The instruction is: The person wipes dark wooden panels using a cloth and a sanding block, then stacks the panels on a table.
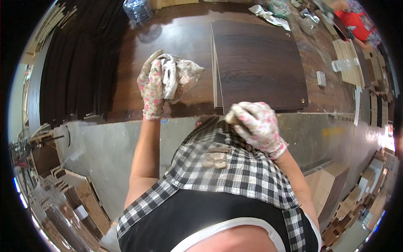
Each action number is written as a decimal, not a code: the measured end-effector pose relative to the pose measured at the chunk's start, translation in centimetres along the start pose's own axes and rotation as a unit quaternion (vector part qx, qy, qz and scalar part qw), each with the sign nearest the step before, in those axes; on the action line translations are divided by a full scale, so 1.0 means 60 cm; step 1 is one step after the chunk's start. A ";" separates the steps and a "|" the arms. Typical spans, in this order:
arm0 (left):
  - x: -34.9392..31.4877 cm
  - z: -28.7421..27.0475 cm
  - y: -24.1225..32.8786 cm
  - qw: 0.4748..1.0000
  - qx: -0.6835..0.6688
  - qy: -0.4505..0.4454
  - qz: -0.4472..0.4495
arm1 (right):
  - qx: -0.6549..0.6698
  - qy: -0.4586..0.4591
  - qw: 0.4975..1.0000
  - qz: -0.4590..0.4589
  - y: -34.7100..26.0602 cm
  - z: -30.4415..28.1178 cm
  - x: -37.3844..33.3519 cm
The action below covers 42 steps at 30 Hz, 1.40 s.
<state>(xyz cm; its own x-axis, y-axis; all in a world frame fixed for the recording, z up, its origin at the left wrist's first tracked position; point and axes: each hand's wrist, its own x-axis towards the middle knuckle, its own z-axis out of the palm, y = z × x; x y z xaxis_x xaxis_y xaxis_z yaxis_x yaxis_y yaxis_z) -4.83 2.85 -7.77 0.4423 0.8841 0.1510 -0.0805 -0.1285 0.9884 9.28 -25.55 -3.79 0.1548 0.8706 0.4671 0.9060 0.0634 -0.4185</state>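
My left hand (152,90), in a floral glove, is at the left of the brown worktable (189,38). Its thumb and fingers close on a crumpled, stained white rag (170,75) that rests on the tabletop. To the right lies a stack of dark wood-grain panels (260,63), the top one slightly offset from those beneath. My right hand (256,126), gloved alike, is at the stack's near left corner with its fingers curled together. The fingertips are blurred and beige; whatever they may hold cannot be made out.
Dark panels (75,75) stand in a dense row at the left. A large clear bottle (137,10) is at the back. Rightward are a small white block (321,78), a clear plastic bottle (345,64) and a person in red (357,23). Stacked boards (79,193) occupy the floor behind.
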 end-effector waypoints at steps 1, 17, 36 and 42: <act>0.000 -0.001 -0.002 1.000 -0.012 0.007 0.003 | -0.006 0.019 1.000 0.019 0.015 -0.018 -0.024; 0.004 0.105 0.127 0.979 -0.078 -0.120 0.145 | -0.224 0.254 0.875 0.346 0.105 -0.123 -0.213; -0.022 0.305 0.102 0.701 0.344 -0.474 0.407 | 0.085 0.360 0.877 0.307 0.137 -0.079 -0.168; -0.011 0.058 0.077 0.812 0.310 -0.283 0.405 | 0.166 0.361 0.845 0.357 0.148 -0.071 -0.177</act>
<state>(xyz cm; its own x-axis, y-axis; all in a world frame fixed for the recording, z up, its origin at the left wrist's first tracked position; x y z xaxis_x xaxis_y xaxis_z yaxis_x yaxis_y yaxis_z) -2.41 0.11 -3.28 0.8226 0.0707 0.5642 -0.1627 -0.9215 0.3527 17.35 -36.30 -9.15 0.9242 0.2270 0.3070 0.3382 -0.1139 -0.9341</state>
